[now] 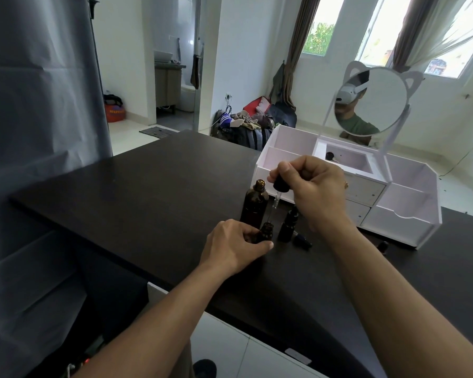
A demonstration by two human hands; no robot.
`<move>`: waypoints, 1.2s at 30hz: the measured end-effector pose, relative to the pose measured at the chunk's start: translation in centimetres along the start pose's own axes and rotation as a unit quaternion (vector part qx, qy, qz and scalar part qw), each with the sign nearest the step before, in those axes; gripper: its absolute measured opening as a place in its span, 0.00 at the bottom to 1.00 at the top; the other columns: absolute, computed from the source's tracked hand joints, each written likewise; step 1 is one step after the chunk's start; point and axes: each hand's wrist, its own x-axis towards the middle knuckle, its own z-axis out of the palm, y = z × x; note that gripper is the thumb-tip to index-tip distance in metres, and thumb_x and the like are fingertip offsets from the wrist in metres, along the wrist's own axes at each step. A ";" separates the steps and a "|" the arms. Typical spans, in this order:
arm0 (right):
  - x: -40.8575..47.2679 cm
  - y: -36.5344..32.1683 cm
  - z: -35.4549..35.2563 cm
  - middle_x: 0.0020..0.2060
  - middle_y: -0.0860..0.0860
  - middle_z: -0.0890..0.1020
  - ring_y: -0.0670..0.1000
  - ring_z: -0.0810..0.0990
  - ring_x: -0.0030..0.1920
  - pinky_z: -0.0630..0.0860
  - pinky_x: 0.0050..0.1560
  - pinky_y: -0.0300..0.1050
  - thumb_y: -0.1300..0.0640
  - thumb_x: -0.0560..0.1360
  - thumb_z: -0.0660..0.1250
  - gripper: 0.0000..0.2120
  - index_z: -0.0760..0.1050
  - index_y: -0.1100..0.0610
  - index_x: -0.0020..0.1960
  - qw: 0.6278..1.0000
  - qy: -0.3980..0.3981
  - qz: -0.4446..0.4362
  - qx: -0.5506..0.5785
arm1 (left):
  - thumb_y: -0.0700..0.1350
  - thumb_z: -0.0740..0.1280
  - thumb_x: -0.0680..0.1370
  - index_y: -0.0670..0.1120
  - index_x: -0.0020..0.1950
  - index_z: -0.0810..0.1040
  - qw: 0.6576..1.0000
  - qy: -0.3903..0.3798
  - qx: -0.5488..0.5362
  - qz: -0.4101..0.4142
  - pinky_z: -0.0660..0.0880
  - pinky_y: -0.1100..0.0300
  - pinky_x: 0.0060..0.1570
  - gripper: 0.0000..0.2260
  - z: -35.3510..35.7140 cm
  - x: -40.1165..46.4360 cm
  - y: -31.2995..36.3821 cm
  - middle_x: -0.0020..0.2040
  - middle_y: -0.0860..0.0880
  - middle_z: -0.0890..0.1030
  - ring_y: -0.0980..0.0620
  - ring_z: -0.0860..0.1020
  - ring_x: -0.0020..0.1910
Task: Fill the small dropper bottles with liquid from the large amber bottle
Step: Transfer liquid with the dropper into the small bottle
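The large amber bottle point(254, 203) stands uncapped on the dark table point(148, 192). Just in front of it, my left hand point(232, 245) grips a small open dropper bottle point(265, 233) on the tabletop. My right hand point(316, 188) pinches the black bulb of a glass dropper point(277, 195) and holds it upright, its tip at the small bottle's mouth. A second small dark bottle point(288, 226) with its cap on stands to the right. A loose black dropper cap point(302, 240) lies beside it.
A white organiser point(404, 211) with drawers and a round cat-ear mirror point(370, 100) stands at the right, close behind my right hand. Another small dark item point(383, 245) lies by its front edge. A grey curtain point(38, 118) hangs at the left.
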 end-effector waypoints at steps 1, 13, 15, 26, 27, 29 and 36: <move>0.0 0.0 0.0 0.38 0.54 0.85 0.54 0.85 0.42 0.82 0.45 0.49 0.60 0.77 0.68 0.10 0.80 0.52 0.38 1.000 0.000 -0.001 0.000 | 0.60 0.72 0.72 0.54 0.58 0.83 1.000 0.000 0.000 0.001 0.75 0.62 0.45 0.18 0.0 0.0 0.0 0.42 0.57 0.78 0.58 0.78 0.45; 1.1 -1.5 -0.4 0.39 0.54 0.86 0.49 0.85 0.40 0.81 0.45 0.41 0.58 0.77 0.69 0.06 0.82 0.59 0.45 0.999 -0.032 -0.007 -0.015 | 0.59 0.72 0.72 0.54 0.56 0.84 1.000 0.000 -0.011 0.018 0.71 0.65 0.41 0.16 0.1 0.1 -0.2 0.44 0.57 0.81 0.60 0.78 0.45; 1.8 -2.1 -0.5 0.38 0.56 0.86 0.52 0.85 0.39 0.82 0.45 0.43 0.59 0.77 0.69 0.06 0.82 0.60 0.44 1.000 -0.004 -0.013 0.015 | 0.60 0.72 0.72 0.54 0.55 0.84 1.000 0.001 -0.011 0.024 0.69 0.66 0.39 0.16 0.1 0.1 -0.3 0.42 0.58 0.81 0.60 0.78 0.44; 4.7 -3.4 0.8 0.36 0.49 0.85 0.48 0.85 0.39 0.83 0.49 0.45 0.60 0.78 0.68 0.07 0.81 0.54 0.42 0.995 0.076 -0.049 0.032 | 0.60 0.73 0.71 0.55 0.52 0.85 1.000 -0.002 -0.021 0.019 0.76 0.61 0.44 0.14 0.2 0.2 -0.3 0.37 0.56 0.82 0.59 0.79 0.40; 4.8 -3.2 1.0 0.37 0.50 0.85 0.48 0.85 0.39 0.83 0.50 0.45 0.60 0.78 0.68 0.07 0.81 0.55 0.42 0.996 0.076 -0.044 0.035 | 0.60 0.73 0.71 0.55 0.52 0.85 1.000 -0.003 -0.019 0.018 0.74 0.62 0.41 0.14 0.1 0.2 -0.3 0.36 0.56 0.81 0.60 0.79 0.40; 4.9 -2.6 1.3 0.37 0.52 0.85 0.49 0.85 0.40 0.82 0.51 0.48 0.59 0.78 0.68 0.06 0.81 0.56 0.44 0.996 0.072 -0.031 0.036 | 0.60 0.72 0.72 0.55 0.54 0.84 1.000 -0.007 -0.013 0.013 0.71 0.64 0.38 0.14 0.1 0.2 -0.2 0.37 0.56 0.81 0.60 0.78 0.40; 4.4 -0.1 2.3 0.39 0.53 0.85 0.51 0.85 0.43 0.82 0.50 0.44 0.59 0.80 0.65 0.09 0.81 0.54 0.42 0.999 0.035 0.026 0.019 | 0.60 0.72 0.72 0.55 0.59 0.82 1.000 -0.003 -0.014 -0.009 0.72 0.62 0.46 0.18 0.1 0.1 -0.1 0.44 0.57 0.79 0.58 0.77 0.47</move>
